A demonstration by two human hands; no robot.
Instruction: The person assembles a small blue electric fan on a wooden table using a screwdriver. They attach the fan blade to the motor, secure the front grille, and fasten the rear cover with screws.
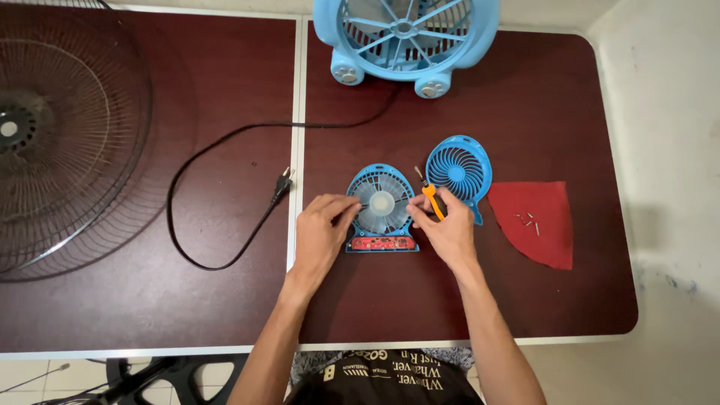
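Work surface: two dark maroon tables (225, 300) pushed together in front of me, pale edging, a light seam (298, 112) running between them. Right table has rounded corners. Beyond its right side, an off-white wall (667, 112), scuffed and stained low down. Below the near edge at left, pale floor tiles (30, 375) show. Lighting even and bright, soft glare on the tabletop, faint shadows.

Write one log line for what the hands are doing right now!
left hand: steadies small blue fan | right hand: holds orange screwdriver | fan cover: off, beside | screws: on red cloth
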